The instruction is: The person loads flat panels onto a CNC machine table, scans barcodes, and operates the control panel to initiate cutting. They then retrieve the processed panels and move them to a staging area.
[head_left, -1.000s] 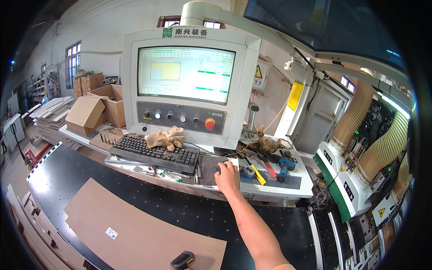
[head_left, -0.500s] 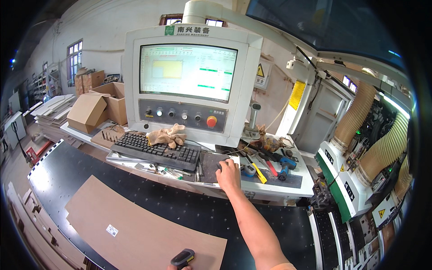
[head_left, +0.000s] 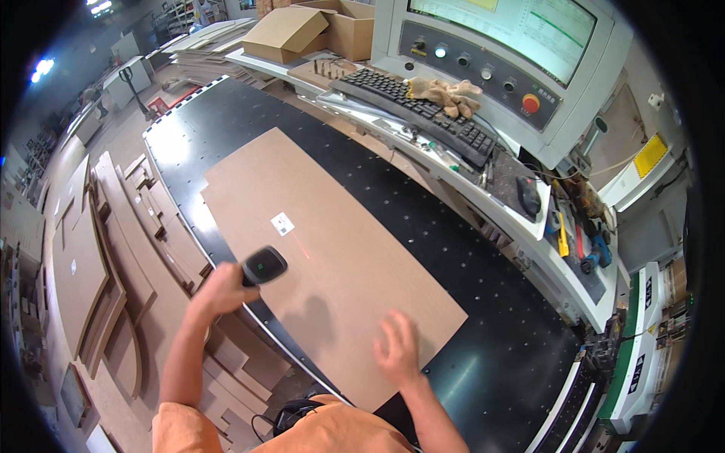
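left hand [head_left: 220,290]: closed round the grip of a black handheld scanner [head_left: 263,266], head tilted toward 1 o'clock so its window faces the label.
scanner: sits at the near-left edge of the panel; green indicator on its top; a thin red line [head_left: 300,247] falls on the board just past it, short of the sticker. Held low and close, probably so the beam can reach the code.
right hand [head_left: 398,349]: open, fingers spread, holding nothing; hovers over or rests on the near-right part of the panel. Can't tell if it touches; blurred. Looks placed to steady the sheet.
panel [head_left: 332,257]: large flat brown board, lying flat on the black perforated machine bed [head_left: 453,226], long axis running 11 to 5 o'clock. Flat on the bed, likely so the holes can hold it down.
label [head_left: 282,223]: small white sticker on the panel's upper-left area, at 1 o'clock from the scanner, face up so it can be read.
keyboard [head_left: 423,113]: black, on the console shelf at 1 o'clock, below the screen.
gloves [head_left: 447,94]: tan pair dumped on the keyboard's top edge.
console [head_left: 483,53]: grey panel with knobs and a red stop button [head_left: 531,103], under the screen.
mouse [head_left: 528,194]: black, on the shelf at 2 o'clock, hand tools just right of it.
offcuts [head_left: 113,241]: brown board pieces stacked on the floor at 9 o'clock, beside the bed.
cardboard boxes [head_left: 317,30]: at 12 o'clock, left of the console.
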The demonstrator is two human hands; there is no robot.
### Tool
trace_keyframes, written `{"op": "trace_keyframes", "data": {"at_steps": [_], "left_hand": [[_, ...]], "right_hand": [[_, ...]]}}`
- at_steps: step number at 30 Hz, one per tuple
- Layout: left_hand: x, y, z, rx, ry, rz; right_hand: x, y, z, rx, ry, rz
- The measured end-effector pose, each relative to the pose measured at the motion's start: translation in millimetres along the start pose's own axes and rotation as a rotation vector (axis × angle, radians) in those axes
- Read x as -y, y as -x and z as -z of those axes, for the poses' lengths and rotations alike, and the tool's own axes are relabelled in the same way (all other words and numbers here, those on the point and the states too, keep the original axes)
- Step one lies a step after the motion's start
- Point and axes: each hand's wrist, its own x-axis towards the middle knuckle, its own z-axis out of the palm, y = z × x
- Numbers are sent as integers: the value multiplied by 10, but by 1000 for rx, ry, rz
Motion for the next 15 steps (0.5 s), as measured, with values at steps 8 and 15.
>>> {"op": "trace_keyframes", "data": {"at_steps": [8, 15], "left_hand": [[142, -428, 564, -14, 27, 61], [183, -572, 516, 1, 90, 33]], "right_hand": [[741, 497, -266, 379, -132, 131], [759, 489, -286, 442, -48, 131]]}}
